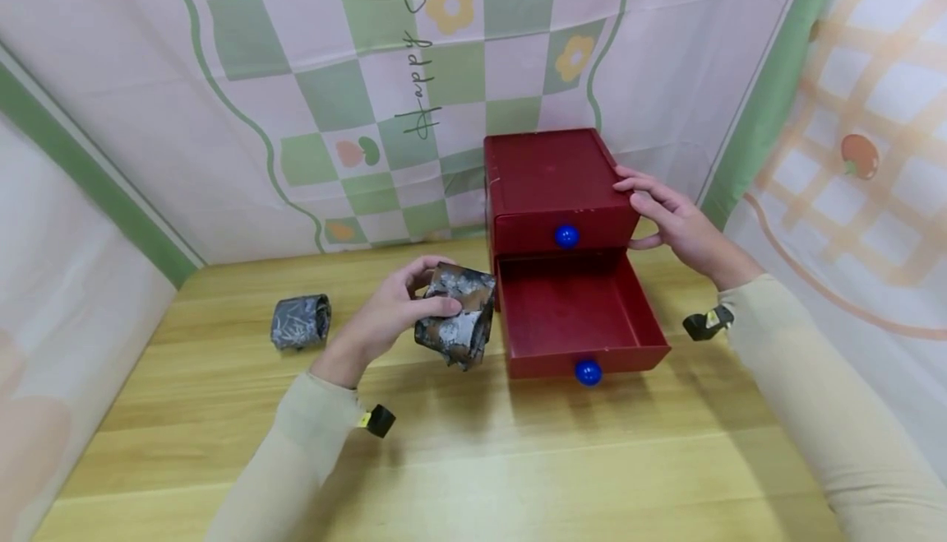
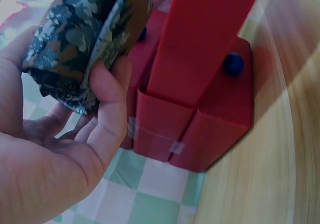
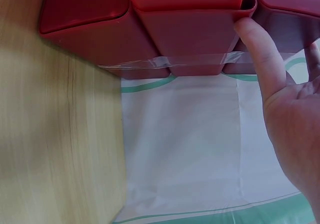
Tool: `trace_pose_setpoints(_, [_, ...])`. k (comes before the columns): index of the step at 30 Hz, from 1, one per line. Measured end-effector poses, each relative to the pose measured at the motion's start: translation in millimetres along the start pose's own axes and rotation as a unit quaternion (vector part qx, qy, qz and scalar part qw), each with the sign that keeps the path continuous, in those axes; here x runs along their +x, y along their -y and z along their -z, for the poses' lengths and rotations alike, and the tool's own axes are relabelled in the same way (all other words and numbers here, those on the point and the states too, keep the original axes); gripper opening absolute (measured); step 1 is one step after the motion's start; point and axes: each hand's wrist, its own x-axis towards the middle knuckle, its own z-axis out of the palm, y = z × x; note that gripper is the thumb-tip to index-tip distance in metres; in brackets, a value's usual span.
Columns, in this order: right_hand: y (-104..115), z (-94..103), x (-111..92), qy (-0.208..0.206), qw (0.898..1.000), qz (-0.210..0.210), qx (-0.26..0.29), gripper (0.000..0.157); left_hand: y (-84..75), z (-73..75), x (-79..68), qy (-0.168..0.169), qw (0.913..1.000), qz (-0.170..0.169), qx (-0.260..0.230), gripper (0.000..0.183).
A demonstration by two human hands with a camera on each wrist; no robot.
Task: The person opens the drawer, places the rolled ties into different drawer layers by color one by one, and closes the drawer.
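Note:
My left hand (image 1: 392, 308) grips a rolled-up cloth (image 1: 462, 332) with a dark, brown and white camouflage-like pattern, thumb across its near face. The roll hangs above the table, just left of an open drawer (image 1: 629, 359). That drawer is pulled out of a dark red drawer cabinet (image 1: 547, 168), and its red floor shows bare. My right hand (image 1: 676, 225) rests against the cabinet's right side, fingertips on the top edge and thumb lower down. In the right wrist view, the thumb (image 3: 262, 51) touches the casing by the middle drawer.
A second rolled cloth (image 1: 296, 321), grey with light streaks, lies on the wooden table (image 1: 481, 476) at the left. Blue round knobs (image 1: 566, 236) mark the drawer fronts. Clear tape (image 2: 160, 134) runs across the stacked casings. A patterned curtain (image 1: 318, 98) hangs behind the cabinet.

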Motion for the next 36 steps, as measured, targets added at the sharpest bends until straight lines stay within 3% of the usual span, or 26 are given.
trace_pose_setpoints(4, [0,-0.2,0,-0.001,1.000,-0.001,-0.003,0.036,-4.6,-2.5,-2.9,0.065,0.9971,0.006,-0.040,0.055])
trace_pose_setpoints(7, [0,-0.6,0,-0.001,1.000,-0.001,0.001,0.036,-6.2,-3.8,-5.0,0.144,0.9882,0.005,-0.051,0.058])
trace_pose_setpoints(11, [0,-0.7,0,0.001,1.000,-0.002,0.004,0.036,-6.5,-6.9,-8.3,0.275,0.9605,-0.017,-0.039,0.062])
trace_pose_setpoints(13, [0,-0.6,0,0.001,1.000,-0.002,0.002,0.036,-7.1,-9.3,-9.7,0.321,0.9459,-0.040,-0.024,0.061])
trace_pose_setpoints(15, [0,-0.3,0,-0.001,1.000,-0.003,0.001,0.036,-8.3,-12.2,-10.5,0.347,0.9360,-0.056,-0.021,0.060])
trace_pose_setpoints(19, [0,-0.1,0,-0.002,1.000,-0.002,0.000,0.036,-10.5,-16.3,-10.1,0.339,0.9381,-0.069,-0.012,0.056])
trace_pose_setpoints(26, [0,-0.6,-1,0.000,1.000,-0.005,-0.003,0.036,-14.3,-21.2,-9.0,0.265,0.9615,-0.067,-0.024,0.059])
trace_pose_setpoints(29, [0,-0.5,-1,0.000,1.000,-0.006,-0.005,0.036,-17.1,-25.2,-8.5,0.214,0.9748,-0.062,-0.012,0.062])
trace_pose_setpoints(33, [0,0.0,-1,0.000,1.000,-0.005,-0.004,0.036,-23.0,-33.6,-5.0,0.155,0.9875,-0.023,-0.013,0.067])
trace_pose_setpoints(36, [-1,0.3,-1,0.000,1.000,-0.004,-0.004,0.036,-26.7,-41.1,0.4,0.141,0.9864,0.033,-0.078,0.067])
